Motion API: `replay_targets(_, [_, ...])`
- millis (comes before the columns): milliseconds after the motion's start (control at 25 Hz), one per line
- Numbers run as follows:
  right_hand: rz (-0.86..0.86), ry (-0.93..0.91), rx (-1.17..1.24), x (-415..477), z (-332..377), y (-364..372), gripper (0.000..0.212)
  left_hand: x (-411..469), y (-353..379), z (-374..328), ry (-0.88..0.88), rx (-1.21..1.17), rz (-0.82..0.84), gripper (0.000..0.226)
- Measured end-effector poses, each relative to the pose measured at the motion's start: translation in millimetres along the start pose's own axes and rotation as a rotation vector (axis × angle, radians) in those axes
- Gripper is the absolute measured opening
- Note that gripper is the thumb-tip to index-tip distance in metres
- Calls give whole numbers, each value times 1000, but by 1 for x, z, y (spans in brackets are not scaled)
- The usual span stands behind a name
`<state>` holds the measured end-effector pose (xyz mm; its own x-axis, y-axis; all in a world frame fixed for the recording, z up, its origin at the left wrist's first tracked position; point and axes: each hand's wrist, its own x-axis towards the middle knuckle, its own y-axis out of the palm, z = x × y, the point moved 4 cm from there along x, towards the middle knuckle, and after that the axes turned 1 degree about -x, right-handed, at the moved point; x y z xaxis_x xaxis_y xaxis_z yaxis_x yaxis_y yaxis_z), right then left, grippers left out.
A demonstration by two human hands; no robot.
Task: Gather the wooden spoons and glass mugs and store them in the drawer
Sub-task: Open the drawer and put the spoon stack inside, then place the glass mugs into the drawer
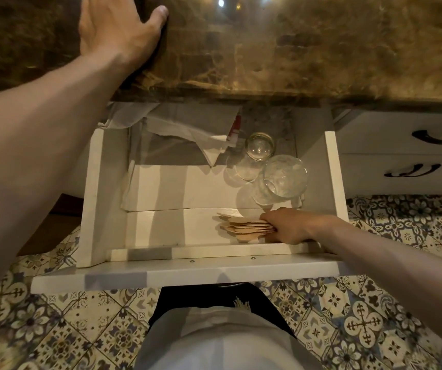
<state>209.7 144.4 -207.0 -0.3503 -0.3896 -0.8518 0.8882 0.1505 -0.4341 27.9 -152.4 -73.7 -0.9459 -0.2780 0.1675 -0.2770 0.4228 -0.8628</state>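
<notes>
Wooden spoons (243,227): flat bundle, low in the front right corner of the drawer (333,166), bowl ends pointed left. Whether it's fully set down on the drawer bottom can't be told.
Right hand (288,227): fingers are curled round the handle end of the bundle, so the spoons are gripped, not let go of yet.
Left hand (115,28): laid flat on the brown marble worktop (294,49), fingers straight and a bit spread, nothing held. Probably used as a brace, tbh.
Glass mugs (284,177): clustered on the right side of the drawer, just behind the spoons. A smaller one is seen toward the back and a bigger one nearer. The exact count can't be called because the clear glass overlaps, and the handles can't be made out.
Other drawer stuff: crumpled white paper (187,129) is piled at the back left, apart from the spoons.
Step in hand: the spoons are being placed, as far as can be judged.
Progress: looks close to done, since mugs and spoons are both in the drawer and nothing from the task is seen on the visible bit of worktop.
Next move: the grip needs to be loosened and the hand drawn out up and back, without the mugs right behind being clipped. Then the front panel (161,276) could be pushed in, gently so the glass isn't knocked together.
</notes>
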Motion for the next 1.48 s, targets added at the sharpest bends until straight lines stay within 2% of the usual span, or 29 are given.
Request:
replay_targets(200, [15,87,-220,-11,-14,-4,20,1,0,0,2,4,9,72])
replay_targets(400, [-34,148,-423,-21,-9,-14,47,0,-2,-3,32,11,-16,70])
replay_targets(560, [10,163,-476,-28,-6,-17,61,1,-1,-4,62,18,2,69])
replay_targets(920, [-20,204,-471,-43,7,-19,52,1,-2,-6,106,41,-5,65])
replay_targets(1080, [-27,222,-362,-58,24,-34,39,4,-2,-6,143,55,-3,61])
replay_targets(1240, [66,86,-171,-85,53,-65,48,14,-4,-11,140,83,12,57])
replay_targets(1360, [153,-1,52,-106,73,-108,45,17,-2,-13,120,105,44,56])
replay_targets(1400, [124,-44,121,-109,77,-126,43,17,-2,-13,120,104,48,56])
replay_targets(1480, [-49,-136,270,-111,83,-169,37,17,-2,-13,122,98,44,56])
